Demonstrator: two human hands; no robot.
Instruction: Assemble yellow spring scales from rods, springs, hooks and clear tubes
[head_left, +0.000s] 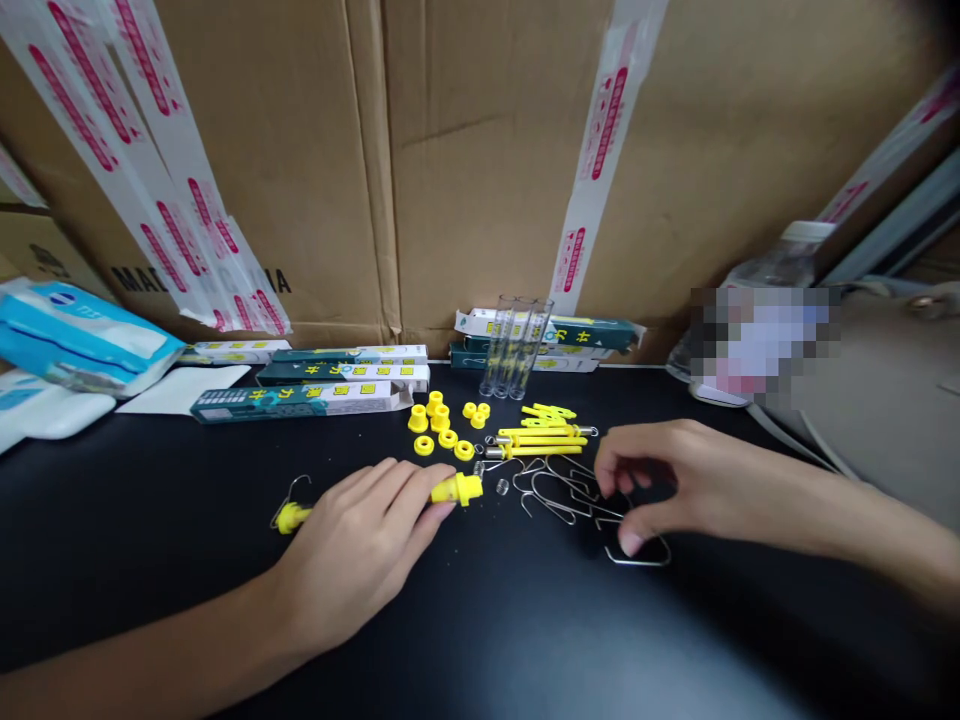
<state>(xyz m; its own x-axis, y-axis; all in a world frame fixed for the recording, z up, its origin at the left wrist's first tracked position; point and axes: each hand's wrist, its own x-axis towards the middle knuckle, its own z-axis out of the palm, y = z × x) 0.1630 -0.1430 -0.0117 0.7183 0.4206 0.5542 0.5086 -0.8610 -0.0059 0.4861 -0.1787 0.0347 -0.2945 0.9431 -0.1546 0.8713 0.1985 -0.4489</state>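
Cardboard boxes (480, 150) wall off the far edge of the black bench (525, 640). Black letters "MA" and a final "A" show on one of them, and the letters between are hidden by strips of white tape (607, 130) whose red print is too small to read. Blue and white packets (82, 335) are cut off at the left edge. At the far right a pixelated patch (761, 340) hides whatever sits there. Green and white cartons (300, 398) lie along the far edge with yellow squares of Chinese characters, one of which looks like 力. Clear tubes (516, 350) stand beside them. The left hand (360, 545) lies over a yellow-capped tube (457, 489) near the middle of the bench. The tube's flared yellow cap pokes out past the fingertips, and a yellow end with a wire hook shows at the wrist side. The fingers rest nearly straight across it, and I cannot tell whether they grip. The right hand (660, 480) curls over a scatter of wire hooks (555, 495), fingers spread from the thumb and touching the wires without pinching any. Yellow rods (540, 440) and yellow rings (442, 425) lie just beyond.
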